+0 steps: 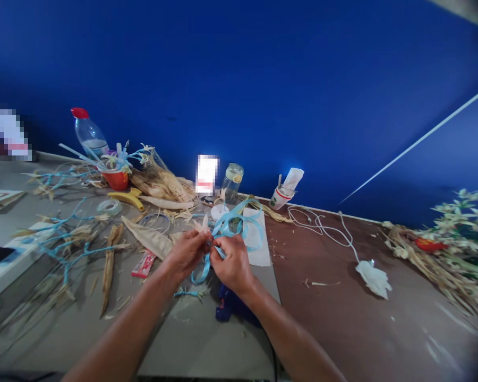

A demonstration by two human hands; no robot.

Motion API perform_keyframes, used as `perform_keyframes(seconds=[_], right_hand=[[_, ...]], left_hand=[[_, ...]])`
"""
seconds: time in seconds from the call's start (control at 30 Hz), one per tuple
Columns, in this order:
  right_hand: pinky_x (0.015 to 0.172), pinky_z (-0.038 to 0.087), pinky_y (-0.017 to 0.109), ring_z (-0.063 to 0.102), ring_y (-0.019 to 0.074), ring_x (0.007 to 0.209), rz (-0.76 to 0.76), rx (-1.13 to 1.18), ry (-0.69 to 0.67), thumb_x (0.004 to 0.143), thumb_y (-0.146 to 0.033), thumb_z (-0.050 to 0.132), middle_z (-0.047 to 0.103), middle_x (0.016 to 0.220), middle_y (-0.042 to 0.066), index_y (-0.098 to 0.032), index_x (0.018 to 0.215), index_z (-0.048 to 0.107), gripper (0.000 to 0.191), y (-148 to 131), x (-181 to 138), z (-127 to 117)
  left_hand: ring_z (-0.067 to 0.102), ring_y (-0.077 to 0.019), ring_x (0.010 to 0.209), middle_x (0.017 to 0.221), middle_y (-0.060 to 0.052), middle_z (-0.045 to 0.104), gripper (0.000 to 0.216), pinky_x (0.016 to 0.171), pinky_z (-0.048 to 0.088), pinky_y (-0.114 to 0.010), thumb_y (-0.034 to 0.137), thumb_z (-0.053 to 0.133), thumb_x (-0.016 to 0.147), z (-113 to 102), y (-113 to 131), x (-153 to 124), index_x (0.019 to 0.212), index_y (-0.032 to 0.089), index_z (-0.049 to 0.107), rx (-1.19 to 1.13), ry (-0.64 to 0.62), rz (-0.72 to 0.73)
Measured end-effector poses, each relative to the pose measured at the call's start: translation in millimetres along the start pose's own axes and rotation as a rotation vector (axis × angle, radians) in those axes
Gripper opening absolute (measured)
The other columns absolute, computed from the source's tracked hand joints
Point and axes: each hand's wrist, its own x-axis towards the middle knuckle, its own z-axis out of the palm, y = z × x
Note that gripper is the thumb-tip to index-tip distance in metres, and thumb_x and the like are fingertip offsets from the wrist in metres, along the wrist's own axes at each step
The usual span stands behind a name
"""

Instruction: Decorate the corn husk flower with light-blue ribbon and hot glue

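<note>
We hold both hands together just above the desk (207, 339), near the middle of the view. Our left hand (187, 253) and right hand (233, 262) meet fingertip to fingertip, each grip pressed together and pinching the light blue ribbon (239, 225), which loops up toward 12 o'clock from our fingers and trails a short tail down toward 6 o'clock. A dark blue tool (231, 307) lies under our right wrist. At 9 o'clock of our hands lie dried corn husks (149, 239) and blue-wrapped stems (63, 239). At 11 o'clock stand an orange cup (115, 179) and a plastic bottle (88, 135) with a red cap. A white cable (326, 228) runs off at 2 o'clock.
</note>
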Motion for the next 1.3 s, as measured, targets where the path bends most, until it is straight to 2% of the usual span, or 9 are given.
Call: perform_keyframes(seconds=[0.13, 0.23, 0.37, 0.5, 0.77, 1.0, 1.07, 1.17, 1.3], right_hand=[[0.071, 0.042, 0.028, 0.057, 0.0160, 0.071, 0.213, 0.341, 0.035, 0.075, -0.021, 0.051, 0.066, 0.072, 0.002, -0.020, 0.070, 0.058, 0.008, -3.9, 5.2, -5.4], [0.063, 0.044, 0.026, 0.055, 0.0137, 0.061, 0.350, 0.611, 0.032, 0.074, -0.026, 0.052, 0.062, 0.064, 0.000, -0.019, 0.068, 0.054, 0.010, -4.7, 10.2, -9.7], [0.057, 0.043, 0.025, 0.052, 0.0124, 0.057, 0.449, 0.744, 0.023, 0.070, -0.030, 0.055, 0.060, 0.062, 0.000, -0.018, 0.069, 0.054, 0.012, -1.9, 13.2, -9.4], [0.056, 0.042, 0.024, 0.050, 0.0118, 0.058, 0.463, 0.794, 0.034, 0.068, -0.031, 0.056, 0.056, 0.060, -0.001, -0.018, 0.066, 0.054, 0.013, 1.3, 12.7, -4.8], [0.062, 0.045, 0.026, 0.054, 0.0134, 0.061, 0.480, 0.841, 0.027, 0.067, -0.029, 0.057, 0.061, 0.062, -0.001, -0.018, 0.068, 0.056, 0.011, -1.6, 11.7, -2.2], [0.072, 0.042, 0.030, 0.057, 0.0190, 0.075, 0.280, 0.276, 0.095, 0.077, -0.029, 0.051, 0.066, 0.076, 0.005, -0.018, 0.076, 0.062, 0.016, -1.9, 3.3, 2.3], [0.075, 0.042, 0.031, 0.057, 0.0202, 0.077, 0.260, 0.203, 0.089, 0.077, -0.028, 0.050, 0.066, 0.078, 0.007, -0.017, 0.077, 0.063, 0.017, -2.0, 2.4, 2.3], [0.070, 0.043, 0.028, 0.057, 0.0174, 0.071, 0.313, 0.314, 0.047, 0.074, -0.026, 0.051, 0.066, 0.075, 0.004, -0.017, 0.076, 0.063, 0.015, -2.4, 5.0, -1.1], [0.063, 0.043, 0.025, 0.054, 0.0132, 0.062, 0.433, 0.652, 0.002, 0.070, -0.027, 0.055, 0.062, 0.064, 0.000, -0.017, 0.070, 0.059, 0.011, -1.8, 10.3, -5.2]], left_hand=[[0.053, -0.0086, 0.057, 0.064, -0.001, 0.060, 0.027, 0.059, 0.043, -0.021, 0.028, 0.081, 0.056, 7.4, 5.0, -8.1, 0.072, 0.012, 0.066, -0.076, -0.095, -0.033], [0.054, -0.0089, 0.059, 0.067, -0.001, 0.061, 0.022, 0.062, 0.045, -0.021, 0.025, 0.078, 0.061, 12.7, 6.1, -11.5, 0.074, 0.012, 0.066, -0.106, -0.119, -0.037], [0.056, -0.0091, 0.061, 0.073, -0.003, 0.063, 0.015, 0.066, 0.046, -0.022, 0.020, 0.073, 0.066, 12.3, 2.0, -8.8, 0.077, 0.012, 0.067, -0.088, -0.111, -0.026], [0.058, -0.0093, 0.064, 0.074, -0.003, 0.066, 0.020, 0.067, 0.047, -0.021, 0.020, 0.074, 0.065, 7.4, -3.6, -4.7, 0.083, 0.012, 0.070, -0.058, -0.115, 0.010], [0.058, -0.0080, 0.062, 0.068, -0.001, 0.066, 0.016, 0.065, 0.046, -0.019, 0.014, 0.078, 0.059, 7.1, -5.9, -3.9, 0.072, 0.012, 0.068, -0.103, -0.065, 0.001], [0.056, -0.0074, 0.056, 0.059, 0.001, 0.062, 0.019, 0.060, 0.045, -0.018, 0.015, 0.080, 0.055, 2.4, -8.5, 0.2, 0.067, 0.011, 0.066, -0.100, 0.005, 0.001], [0.056, -0.0075, 0.056, 0.059, 0.001, 0.062, 0.019, 0.059, 0.045, -0.018, 0.014, 0.080, 0.055, 1.5, -8.7, 0.2, 0.067, 0.011, 0.066, -0.099, 0.007, -0.008], [0.058, -0.0082, 0.058, 0.062, -0.001, 0.064, 0.018, 0.061, 0.045, -0.018, 0.011, 0.078, 0.057, 3.8, -6.5, -2.6, 0.072, 0.010, 0.067, -0.116, -0.043, -0.045], [0.058, -0.0081, 0.061, 0.069, -0.002, 0.065, 0.024, 0.065, 0.047, -0.020, 0.009, 0.075, 0.059, 10.8, -2.6, -7.5, 0.083, 0.010, 0.069, -0.193, -0.109, -0.045]])
